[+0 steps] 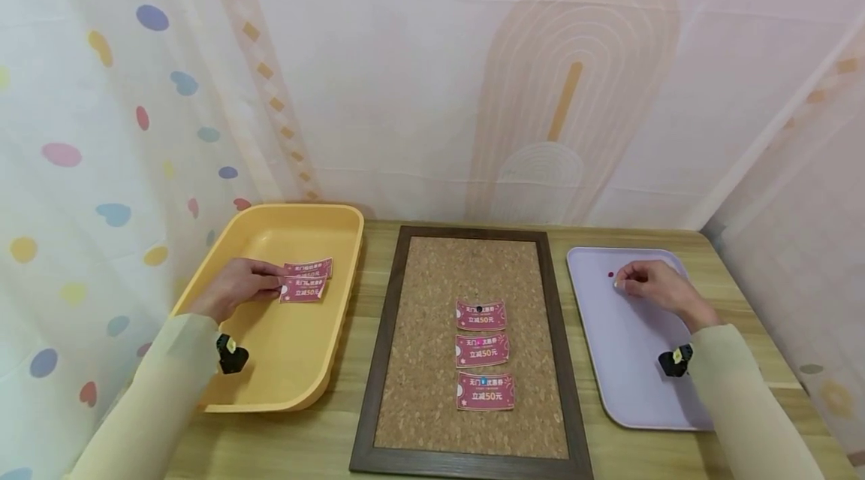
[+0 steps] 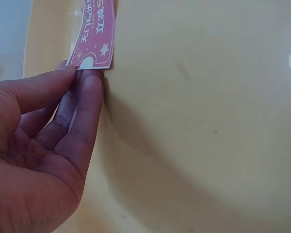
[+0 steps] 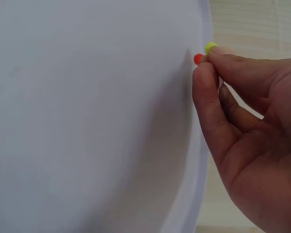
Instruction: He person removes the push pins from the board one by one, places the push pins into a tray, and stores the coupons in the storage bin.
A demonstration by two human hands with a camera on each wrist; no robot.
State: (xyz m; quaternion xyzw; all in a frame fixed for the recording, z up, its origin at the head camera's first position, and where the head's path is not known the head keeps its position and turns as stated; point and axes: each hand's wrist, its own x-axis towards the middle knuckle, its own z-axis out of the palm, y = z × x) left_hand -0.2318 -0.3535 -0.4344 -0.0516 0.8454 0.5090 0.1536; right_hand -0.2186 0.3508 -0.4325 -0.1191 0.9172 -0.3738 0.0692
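Over the yellow basin, my left hand (image 1: 246, 286) pinches a pink paper coupon (image 1: 302, 290) by its edge between thumb and fingers. A second coupon (image 1: 317, 267) shows partly behind it. The left wrist view has the thumb on the corner of the held coupon (image 2: 93, 36). At the lilac tray's far end, my right hand (image 1: 658, 286) pinches a small yellow-green push pin (image 3: 210, 47) at the fingertips. Close beside those fingertips is a red pin (image 1: 611, 275). Between the hands lies a cork board (image 1: 422, 330) bearing three coupons in a column, the top one (image 1: 481, 319) with a black pin.
The yellow basin (image 1: 284, 382) stands on the wooden table (image 1: 263, 446) at the left. On the right lies the shallow lilac tray (image 1: 628, 360). A dark wooden frame (image 1: 385, 360) edges the cork board. Behind everything hangs a patterned curtain (image 1: 392, 89).
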